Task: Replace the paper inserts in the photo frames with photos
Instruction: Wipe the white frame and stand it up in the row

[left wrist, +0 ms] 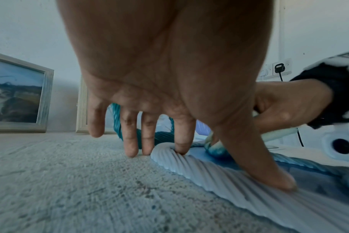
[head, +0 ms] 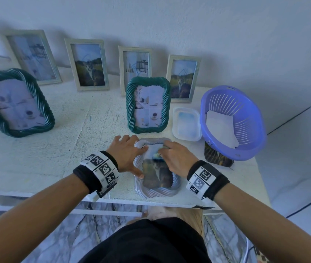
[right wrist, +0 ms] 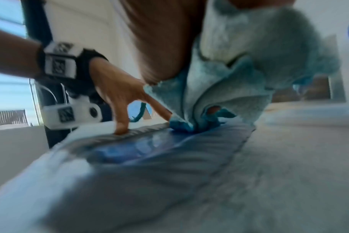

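A pale ribbed photo frame (head: 157, 192) lies flat near the table's front edge, with a cat photo (head: 157, 175) showing under its glass. My left hand (head: 131, 156) presses on the frame's left rim with straight, spread fingers. Its index finger (left wrist: 182, 141) is on the far corner and its thumb (left wrist: 269, 173) is on the near rim. My right hand (head: 175, 158) grips a bunched blue cloth (head: 158, 154) and holds it against the upper part of the glass. The right wrist view is blurred and shows the cloth (right wrist: 219, 88) touching the glass (right wrist: 133, 149).
Two green twisted frames (head: 148, 105) (head: 16, 103) stand behind, and several pale wooden frames (head: 88, 64) lean on the wall. At right are a clear plastic tub (head: 186, 124), a purple basket (head: 253, 130) holding white paper, and a loose cat photo (head: 217, 156) by the basket.
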